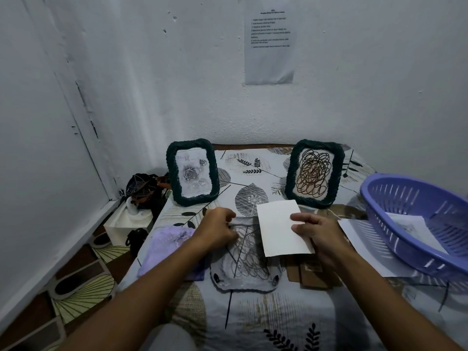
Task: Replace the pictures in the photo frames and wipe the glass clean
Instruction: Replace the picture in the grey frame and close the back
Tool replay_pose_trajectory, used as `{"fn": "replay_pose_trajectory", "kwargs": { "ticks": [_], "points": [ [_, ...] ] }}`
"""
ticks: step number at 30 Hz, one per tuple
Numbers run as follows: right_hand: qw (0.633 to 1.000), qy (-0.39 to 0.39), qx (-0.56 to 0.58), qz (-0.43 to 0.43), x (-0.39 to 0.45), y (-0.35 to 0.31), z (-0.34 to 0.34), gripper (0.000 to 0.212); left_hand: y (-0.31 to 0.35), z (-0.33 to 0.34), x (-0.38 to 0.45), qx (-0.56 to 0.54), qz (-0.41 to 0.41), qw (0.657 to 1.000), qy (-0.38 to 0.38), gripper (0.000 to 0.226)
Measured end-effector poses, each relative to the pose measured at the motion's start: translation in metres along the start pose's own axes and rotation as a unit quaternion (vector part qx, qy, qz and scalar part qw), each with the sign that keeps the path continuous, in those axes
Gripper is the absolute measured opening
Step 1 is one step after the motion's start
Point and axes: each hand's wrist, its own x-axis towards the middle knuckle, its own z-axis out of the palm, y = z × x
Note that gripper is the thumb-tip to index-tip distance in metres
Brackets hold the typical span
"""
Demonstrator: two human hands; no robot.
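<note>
Hands [317,234] hold paper [282,228] (white).

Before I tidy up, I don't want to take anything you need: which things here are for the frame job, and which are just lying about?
For the job: open frame, paper in right hand, left hand, rose frame, scribble frame, cloth, backing.
Lying about: basket, box, bag, wall sheet.

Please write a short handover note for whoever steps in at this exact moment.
Left hand pinches the top edge of the opened frame lying face down between the arms.
Right hand holds a blank white card above it.
Rose frame and scribble frame stand upright at the back.
Purple cloth lies left; brown backing board right.
Left: close this frame, wipe glass.
</note>
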Motion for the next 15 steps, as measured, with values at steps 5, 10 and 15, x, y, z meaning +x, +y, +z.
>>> {"fn": "replay_pose_trajectory", "kwargs": {
  "ticks": [5, 10, 15],
  "points": [
    [1.0, -0.003, 0.002, 0.004, 0.003, 0.0, -0.002, 0.024, -0.004, -0.004, 0.0, 0.031, 0.032, 0.999, -0.026, 0.064],
    [1.0, 0.005, -0.007, -0.003, 0.001, -0.002, -0.004, 0.025, -0.009, -0.014, -0.006, 0.113, 0.119, 0.981, -0.103, 0.082],
    [1.0, 0.014, -0.002, 0.002, 0.002, -0.002, -0.005, 0.025, -0.015, -0.016, -0.011, 0.222, 0.184, 0.938, -0.191, 0.091]
  ]
}}
